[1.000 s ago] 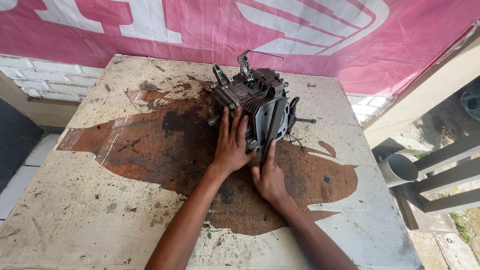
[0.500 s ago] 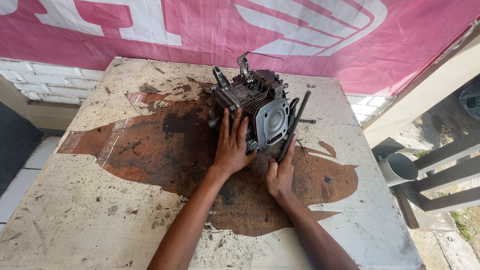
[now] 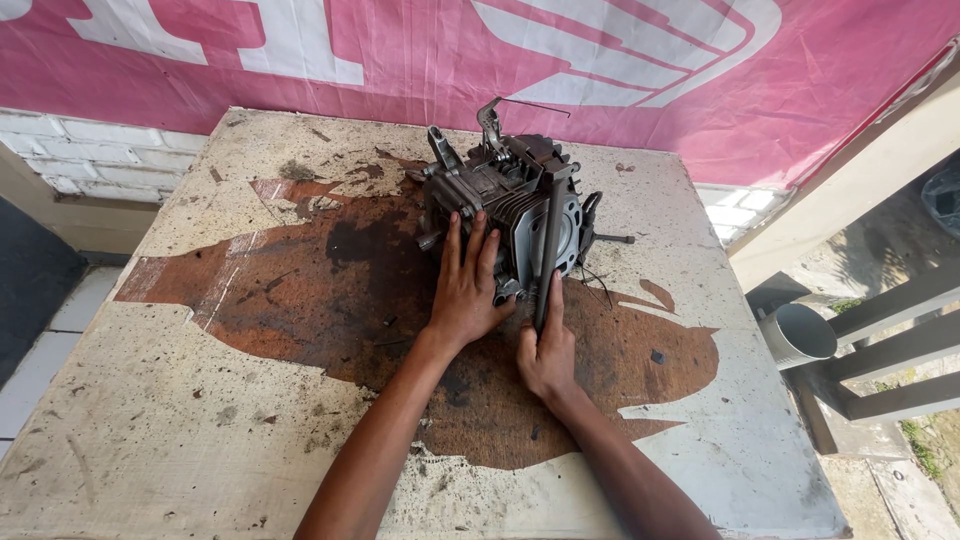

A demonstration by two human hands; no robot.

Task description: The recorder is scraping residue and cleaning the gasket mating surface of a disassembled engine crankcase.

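Observation:
A small grey engine block [image 3: 515, 200] with cooling fins stands on the stained tabletop [image 3: 200, 420], near its far edge. My left hand [image 3: 468, 285] lies flat against the near side of the engine, fingers spread upward. My right hand [image 3: 545, 352] grips the lower end of a long dark metal tool [image 3: 549, 245], which stands nearly upright with its top end on the engine's round face.
A pink and white banner [image 3: 600, 70] hangs behind the table. A large rust-brown stain [image 3: 330, 290] covers the table's middle. To the right, beyond the table edge, are a grey pipe end [image 3: 797, 335] and dark wooden rails [image 3: 890, 340].
The long tool has swung from leaning right to nearly upright against the engine face. My right hand moved slightly left with it. My left hand stayed on the engine.

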